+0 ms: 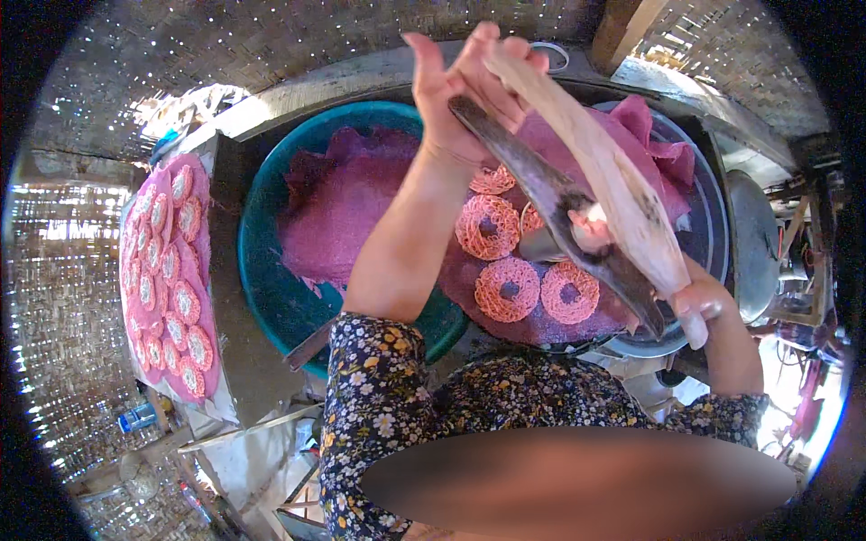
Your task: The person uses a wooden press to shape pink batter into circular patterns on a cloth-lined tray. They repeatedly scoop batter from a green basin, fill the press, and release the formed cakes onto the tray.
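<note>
Lacy pink rings of dough strands (507,290) lie on a pink cloth in front of me. Above them is a wooden press with a dark lower arm (532,171) and a pale upper arm (600,149). Pink dough (591,227) shows between the arms, beside a metal cylinder (541,245) on the dark arm's underside. My right hand (702,302) is closed around the pale arm's near end. At the far ends, my left hand (469,95) has its fingers stretched and thumb apart, with the dark arm's tip at its palm.
A green basin (257,261) at left holds a pink cloth (343,207). Under the rings' cloth at right stands a grey-blue basin (713,225). Far left, a pink cloth-covered surface carries several pink-and-white rings (185,302). A woven wall (334,45) rises behind.
</note>
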{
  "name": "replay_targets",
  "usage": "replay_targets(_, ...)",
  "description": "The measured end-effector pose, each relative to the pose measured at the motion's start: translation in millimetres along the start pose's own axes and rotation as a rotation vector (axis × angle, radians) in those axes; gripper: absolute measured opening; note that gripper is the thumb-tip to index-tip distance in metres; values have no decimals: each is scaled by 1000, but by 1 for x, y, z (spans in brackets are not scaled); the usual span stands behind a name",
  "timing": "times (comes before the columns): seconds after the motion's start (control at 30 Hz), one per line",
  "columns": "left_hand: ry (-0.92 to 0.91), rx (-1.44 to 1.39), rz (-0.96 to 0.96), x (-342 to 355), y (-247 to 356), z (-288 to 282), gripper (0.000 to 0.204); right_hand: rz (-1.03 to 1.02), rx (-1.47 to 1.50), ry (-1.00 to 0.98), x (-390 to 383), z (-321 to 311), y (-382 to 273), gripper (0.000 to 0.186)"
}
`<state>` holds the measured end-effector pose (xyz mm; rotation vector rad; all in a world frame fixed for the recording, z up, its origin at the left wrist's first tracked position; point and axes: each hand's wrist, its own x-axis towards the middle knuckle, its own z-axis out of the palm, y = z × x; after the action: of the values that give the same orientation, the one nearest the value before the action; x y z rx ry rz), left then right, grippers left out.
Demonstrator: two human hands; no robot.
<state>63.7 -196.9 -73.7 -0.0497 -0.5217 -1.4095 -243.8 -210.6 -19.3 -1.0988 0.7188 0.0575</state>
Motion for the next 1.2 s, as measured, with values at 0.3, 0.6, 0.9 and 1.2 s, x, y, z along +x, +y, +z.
replay_targets(0.3,215,1893,-134,-50,-17,32,56,-461,-395,-125,48,27,-18,99)
replay_targets(0.6,478,1230,564,-178,33,55,26,-601,-992,640,118,-31,33,22)
replay_targets(0.9,735,1470,704,-314,29,71,20,-447,-1045,744,121,-45,53,23)
replay_targets(1.2,763,1447,836,-326,17,112,26,-447,-1128,734,136,-45,56,23)
